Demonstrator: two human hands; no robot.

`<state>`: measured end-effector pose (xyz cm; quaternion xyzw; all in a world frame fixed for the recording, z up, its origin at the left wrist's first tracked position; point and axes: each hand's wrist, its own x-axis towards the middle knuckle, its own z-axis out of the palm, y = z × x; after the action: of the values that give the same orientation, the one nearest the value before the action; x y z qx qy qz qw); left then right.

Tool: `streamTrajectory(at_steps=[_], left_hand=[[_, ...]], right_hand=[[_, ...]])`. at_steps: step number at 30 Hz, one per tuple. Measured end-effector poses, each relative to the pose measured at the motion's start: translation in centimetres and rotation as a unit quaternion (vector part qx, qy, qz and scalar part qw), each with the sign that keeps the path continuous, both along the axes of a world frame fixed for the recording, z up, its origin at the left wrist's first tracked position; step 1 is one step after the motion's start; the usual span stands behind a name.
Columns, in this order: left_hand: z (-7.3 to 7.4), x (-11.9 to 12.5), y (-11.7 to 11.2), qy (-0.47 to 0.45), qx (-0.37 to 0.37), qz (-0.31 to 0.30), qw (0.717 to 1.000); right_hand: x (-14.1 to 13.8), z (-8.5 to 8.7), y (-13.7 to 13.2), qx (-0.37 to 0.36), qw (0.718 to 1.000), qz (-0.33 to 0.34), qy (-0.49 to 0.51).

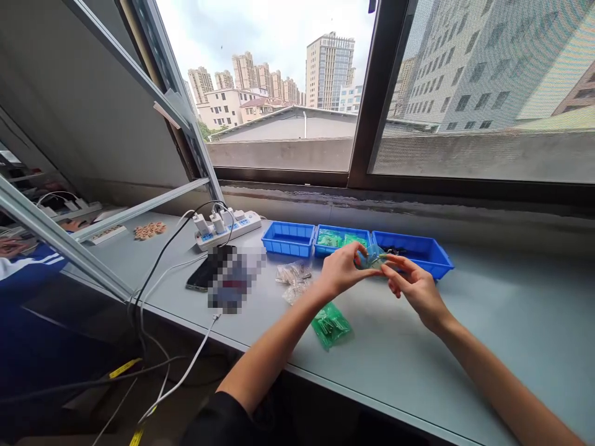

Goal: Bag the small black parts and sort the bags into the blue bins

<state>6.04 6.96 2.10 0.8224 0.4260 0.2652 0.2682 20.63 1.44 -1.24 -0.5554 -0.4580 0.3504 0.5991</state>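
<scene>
The bag (373, 257) – small, clear, contents too small to make out – is up between the two hands, off the table (502, 322). The left hand (343, 266) pinches it from the left, thumb stretched out beneath and forefinger curled above. The right hand (421, 293) comes in from the other side, thumb and fingertips drawn close at the bag's right edge; I cannot tell whether they grip it or only touch. Both wrists are raised, and the forearms slant back toward the body and apart, the left one to a black sleeve (222, 418).

Below the left hand, beside its forearm, lies a green packet (331, 325). Clear packets (292, 282) lie to the left of that hand. Just beyond the hands stand three blue bins in a row: the right bin (437, 259) with dark pieces, the middle bin (341, 230) with green packets, the left bin (288, 240) left of both hands. Farther left are a phone (199, 280) and a power strip (232, 228). Past the bins rises a window (362, 176).
</scene>
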Motion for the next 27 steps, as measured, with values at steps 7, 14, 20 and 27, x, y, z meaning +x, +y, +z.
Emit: streamTrajectory(at_steps=[7,14,20,27], left_hand=[[-1.0,0.4,0.9,-0.128,-0.024,-0.015,0.991],[-1.1,0.5,0.9,-0.198,-0.028,0.011,0.980],[-1.0,0.4,0.8,-0.192,-0.010,0.018,0.981],[-1.5,0.7,0.7,-0.134,-0.051,-0.001,0.990]], right_hand=[[0.7,0.1,0.1,0.016,1.000,0.014,0.019],[0.8,-0.1,0.0,0.039,0.999,-0.003,-0.009],[0.7,-0.1,0.0,0.070,0.996,-0.050,-0.015],[0.6,-0.3,0.2,0.046,0.998,-0.035,-0.026]])
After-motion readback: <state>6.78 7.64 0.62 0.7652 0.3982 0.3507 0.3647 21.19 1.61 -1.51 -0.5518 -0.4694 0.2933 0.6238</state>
